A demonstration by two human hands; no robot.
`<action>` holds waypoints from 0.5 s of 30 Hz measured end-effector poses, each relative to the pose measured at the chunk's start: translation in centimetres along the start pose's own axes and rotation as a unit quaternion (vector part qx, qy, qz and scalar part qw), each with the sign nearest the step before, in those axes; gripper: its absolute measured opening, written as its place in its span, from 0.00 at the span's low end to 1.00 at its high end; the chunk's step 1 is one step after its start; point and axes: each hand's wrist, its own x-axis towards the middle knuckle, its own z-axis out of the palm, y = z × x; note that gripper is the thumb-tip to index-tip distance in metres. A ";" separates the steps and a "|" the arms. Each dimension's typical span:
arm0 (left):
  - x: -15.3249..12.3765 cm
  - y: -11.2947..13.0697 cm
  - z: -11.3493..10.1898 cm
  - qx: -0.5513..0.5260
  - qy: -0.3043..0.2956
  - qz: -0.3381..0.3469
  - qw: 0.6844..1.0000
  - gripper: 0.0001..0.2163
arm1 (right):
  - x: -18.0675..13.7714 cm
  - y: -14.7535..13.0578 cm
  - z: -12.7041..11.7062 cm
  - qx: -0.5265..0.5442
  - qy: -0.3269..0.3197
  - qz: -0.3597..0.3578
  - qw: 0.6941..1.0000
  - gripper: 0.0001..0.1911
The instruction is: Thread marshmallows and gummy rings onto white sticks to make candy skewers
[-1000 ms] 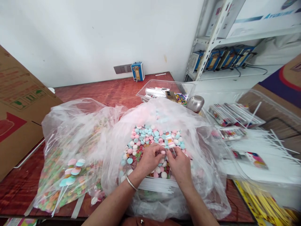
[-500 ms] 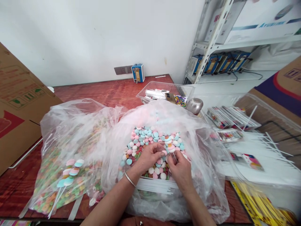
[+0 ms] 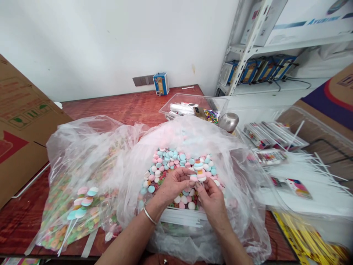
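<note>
Over a pile of pink, white and blue marshmallows (image 3: 162,161), my right hand (image 3: 213,200) pinches the white stick of a marshmallow skewer (image 3: 199,167). Blue, orange, pink and white pieces are stacked on that stick, which stands nearly upright. My left hand (image 3: 173,187), wearing a bangle, is closed with a pink and white marshmallow (image 3: 193,178) at its fingertips, right beside the skewer. Coloured cereal rings (image 3: 160,181) lie among the marshmallows. Just in front of the pile rest white sticks (image 3: 182,218). Two loaded skewers (image 3: 80,212) lie on the bag to the left.
Clear plastic (image 3: 234,162) surrounds the pile. Left of it is a bag of cereal rings (image 3: 59,206) on the red table (image 3: 110,106). Behind stand a clear tray (image 3: 176,97) and metal bowl (image 3: 228,121). Cardboard boxes (image 3: 24,110) flank both sides; a shelf (image 3: 242,70) rises at right.
The skewer has shifted slightly down and right. My left fingertips have brought the marshmallow closer to the skewer's lower end. The camera view has moved a little.
</note>
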 end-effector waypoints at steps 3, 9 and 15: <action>-0.3 0.1 0.2 -0.008 -0.003 -0.011 1.000 0.18 | -0.1 -0.2 0.0 0.015 0.002 0.009 1.000 0.18; -0.5 0.0 1.0 -0.023 0.048 -0.003 0.999 0.21 | 0.0 -0.4 0.1 0.006 -0.002 0.008 1.000 0.18; 0.1 0.1 0.4 0.007 0.139 0.024 0.990 0.18 | -2.0 -1.3 -1.0 -0.097 -0.007 0.032 0.995 0.18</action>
